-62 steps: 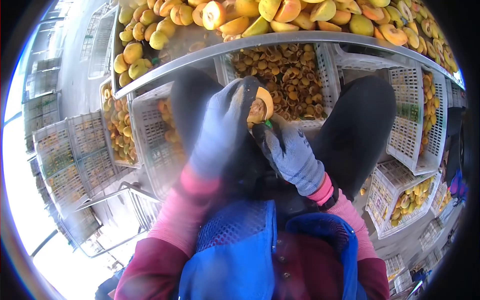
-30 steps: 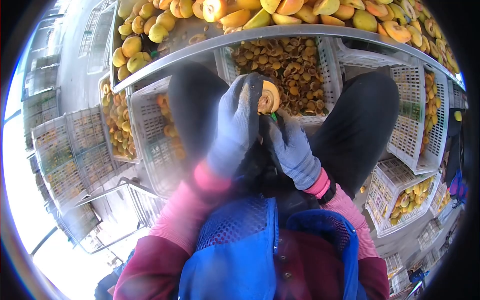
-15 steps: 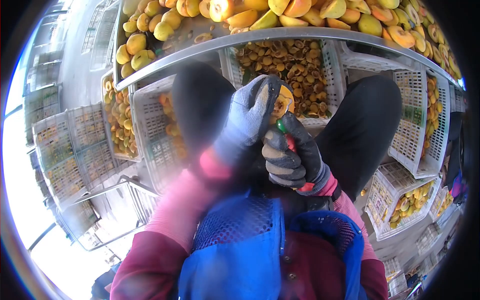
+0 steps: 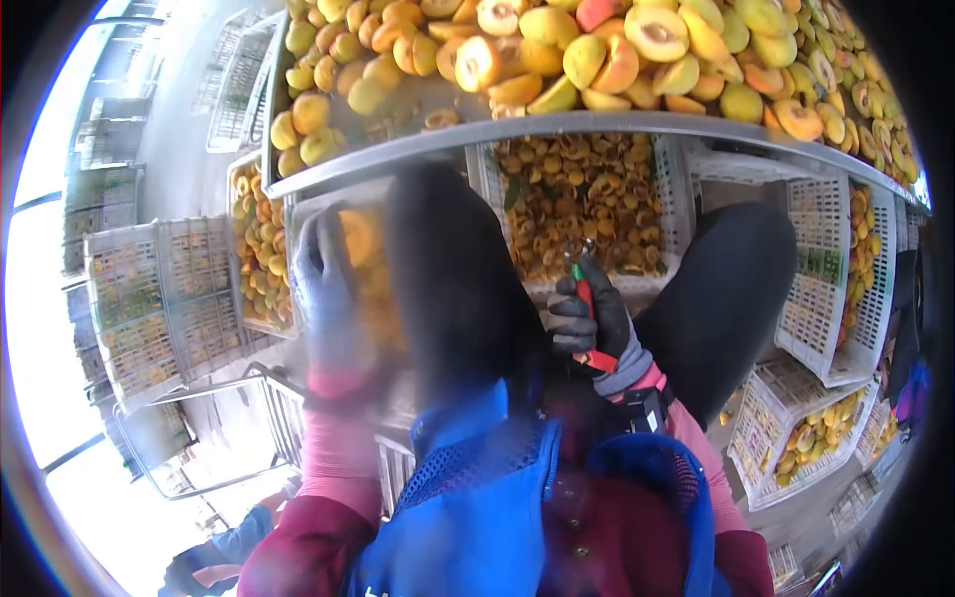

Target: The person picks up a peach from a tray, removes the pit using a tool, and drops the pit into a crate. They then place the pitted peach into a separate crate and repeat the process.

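Note:
My left hand, in a grey glove, is over a white crate left of my knee. A halved peach shows orange against its fingers; blur hides whether they grip it or are apart from it. My right hand, gloved in black and grey, is closed round the red and green handle of a pitting tool. Its metal loop points up and away from me. Beyond it, between my knees, a white crate is full of brown pits and scraps.
A metal-edged table piled with halved peaches spans the front. More crates of fruit stand at the left and right. My knees flank the pit crate. Part of another person shows at lower left.
My left hand has moved from the pitting tool out to the left crate, and the peach half has left the tool. My right hand still holds the tool, slightly lower.

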`<state>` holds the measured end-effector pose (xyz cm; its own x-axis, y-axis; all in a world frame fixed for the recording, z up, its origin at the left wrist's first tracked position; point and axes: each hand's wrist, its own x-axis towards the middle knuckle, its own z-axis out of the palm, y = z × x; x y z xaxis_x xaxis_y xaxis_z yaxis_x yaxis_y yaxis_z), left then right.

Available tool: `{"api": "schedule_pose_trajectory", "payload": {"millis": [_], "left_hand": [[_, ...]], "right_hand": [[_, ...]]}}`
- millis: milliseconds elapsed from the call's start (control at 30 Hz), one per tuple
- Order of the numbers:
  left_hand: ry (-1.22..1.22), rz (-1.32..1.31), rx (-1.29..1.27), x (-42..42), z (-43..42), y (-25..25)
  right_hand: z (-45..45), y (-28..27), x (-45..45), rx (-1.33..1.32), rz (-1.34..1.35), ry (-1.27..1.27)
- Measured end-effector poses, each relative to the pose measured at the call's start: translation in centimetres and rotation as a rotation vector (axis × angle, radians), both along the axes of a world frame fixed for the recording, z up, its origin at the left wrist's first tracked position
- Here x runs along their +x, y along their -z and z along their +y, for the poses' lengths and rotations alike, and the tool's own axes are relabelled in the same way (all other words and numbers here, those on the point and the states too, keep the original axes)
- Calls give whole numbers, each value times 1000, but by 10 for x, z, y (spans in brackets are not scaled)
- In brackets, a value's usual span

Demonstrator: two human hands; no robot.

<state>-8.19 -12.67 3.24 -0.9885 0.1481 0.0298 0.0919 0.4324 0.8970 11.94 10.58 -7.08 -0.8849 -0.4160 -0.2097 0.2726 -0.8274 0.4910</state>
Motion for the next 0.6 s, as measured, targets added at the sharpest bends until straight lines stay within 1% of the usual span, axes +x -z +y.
{"api": "schedule_pose_trajectory", "payload": {"millis": [67,100,133,167,200,267,333,367,400,467,500,533,567,600], "left_hand": [[109,328,-1188,-21,-28,-6],[86,358,-998,-25,-15,-12],[124,435,-807,-34,3,-18],[148,382,-696,-38,29,-26],[167,327,-582,-43,55,-30],[276,359,-843,-68,91,-24],[214,258,-1148,-100,109,7],[229,225,-1180,-113,114,15],[317,218,-1131,-113,120,18],[488,193,-1040,-102,134,23],[517,125,-1007,-95,147,19],[518,157,-993,-95,154,28],[584,169,-891,-103,155,37],[650,180,-784,-106,159,38]], "right_hand": [[1,4,-1,70,-27,-16],[3,7,-3,90,-28,-13],[3,8,-5,109,-34,-11],[3,4,-9,249,-145,-49],[2,8,-10,245,-162,-54],[-1,22,-11,237,-193,-55],[3,6,-13,485,-299,-78],[6,-5,-16,585,-369,-82],[8,-11,-19,682,-438,-84],[10,-12,-23,743,-424,-40],[9,-12,-23,774,-418,-22],[5,-3,-20,779,-453,-25],[-1,14,-17,785,-489,-25],[-1,12,-18,805,-484,-31]]}}
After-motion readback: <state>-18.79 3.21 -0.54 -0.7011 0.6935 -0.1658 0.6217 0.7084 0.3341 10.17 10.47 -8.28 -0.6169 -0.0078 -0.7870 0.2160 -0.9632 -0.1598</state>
